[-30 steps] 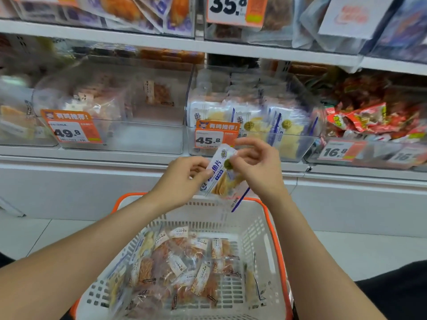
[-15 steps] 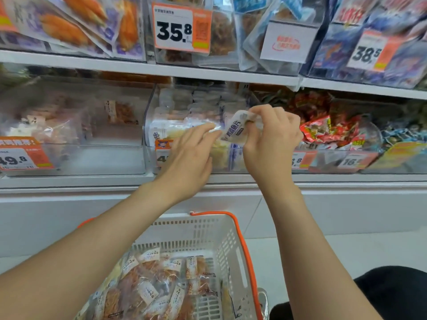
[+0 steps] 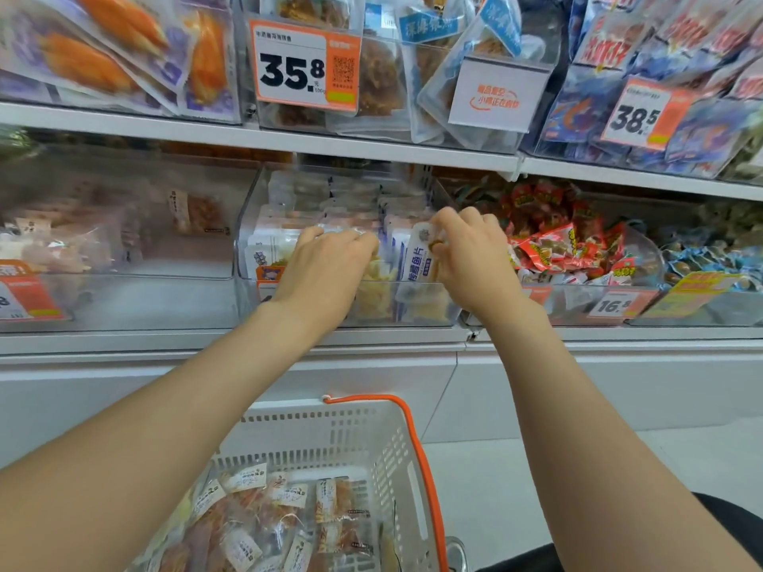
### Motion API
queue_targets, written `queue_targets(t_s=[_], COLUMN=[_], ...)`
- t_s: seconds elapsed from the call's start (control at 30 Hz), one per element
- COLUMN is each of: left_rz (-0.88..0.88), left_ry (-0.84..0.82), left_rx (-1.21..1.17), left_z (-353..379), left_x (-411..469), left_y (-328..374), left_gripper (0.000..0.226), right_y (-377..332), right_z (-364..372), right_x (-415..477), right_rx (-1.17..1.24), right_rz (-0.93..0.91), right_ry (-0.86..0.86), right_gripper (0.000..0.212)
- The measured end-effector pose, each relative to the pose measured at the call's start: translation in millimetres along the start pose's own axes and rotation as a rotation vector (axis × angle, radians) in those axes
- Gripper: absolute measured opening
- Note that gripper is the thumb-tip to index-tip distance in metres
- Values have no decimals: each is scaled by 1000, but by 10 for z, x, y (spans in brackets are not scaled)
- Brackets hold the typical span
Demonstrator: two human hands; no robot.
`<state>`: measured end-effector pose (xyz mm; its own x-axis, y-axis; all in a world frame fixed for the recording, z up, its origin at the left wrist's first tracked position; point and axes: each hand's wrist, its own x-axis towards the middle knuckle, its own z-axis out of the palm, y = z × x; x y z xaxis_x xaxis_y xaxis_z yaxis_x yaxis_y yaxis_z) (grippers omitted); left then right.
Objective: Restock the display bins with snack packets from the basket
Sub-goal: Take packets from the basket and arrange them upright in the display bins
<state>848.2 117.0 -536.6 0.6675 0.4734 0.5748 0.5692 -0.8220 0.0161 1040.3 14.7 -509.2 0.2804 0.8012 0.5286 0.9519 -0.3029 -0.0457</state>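
The left hand [image 3: 330, 270] and the right hand [image 3: 475, 258] were stretched forward side by side, a little apart, into a clear display bin [image 3: 247, 241] on the lower shelf. The right hand was curled, and a white-and-blue snack packet [image 3: 418, 258] was pinched near its top between thumb and fingertips [image 3: 438, 240]. The packet was held nearly upright just to the left of that hand, inside the bin and against the other white-and-blue packets stacked there. The left hand was turned palm down, its fingers bent over the packets in the middle of the bin; its fingertips were hidden among them, so whether anything was gripped could not be told.

Below the hands, between the two forearms, a white slotted basket [image 3: 309, 435] with an orange handle [image 3: 429, 472] was seen. A heap of clear packets with brownish contents [image 3: 264, 526] was lying in it.

To the right of the right hand, a neighbouring bin was filled with red packets [image 3: 553, 245], and a price card marked 16.8 [image 3: 615, 306] was fixed to its front. To the left of the left hand, another clear bin [image 3: 124, 258] with pale packets was seen, blurred. Above the left hand, on the upper shelf, a price card marked 35.8 [image 3: 303, 66] was set in front of larger bags.
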Motion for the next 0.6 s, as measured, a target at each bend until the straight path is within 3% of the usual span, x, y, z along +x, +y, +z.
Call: queue_targets(t_s=[0.13,0.23,0.37,0.5,0.6], left_rz=[18,17,-16,-6,26], left_ry=[-36,-165,-330,-419,-466], left_rx=[-9,-33,-115,-41,29], left_z=[-40,-67,-62,-39,-73], left_x=[128,304,440,532,558], left_y=[28,12,108,192,194], left_gripper=[30,25,23,24,30], right_y=[11,-6,31,45,71], right_z=[2,-48,-60,55,36], right_x=[50,160,302,290,321], right_rx=[-72,-162,-118,-63,-39], right_rz=[-37,-104,-134,-187,-152], right_ry=[-133,-279,-312,-385,-394], right_gripper=[29,25,37,9,4])
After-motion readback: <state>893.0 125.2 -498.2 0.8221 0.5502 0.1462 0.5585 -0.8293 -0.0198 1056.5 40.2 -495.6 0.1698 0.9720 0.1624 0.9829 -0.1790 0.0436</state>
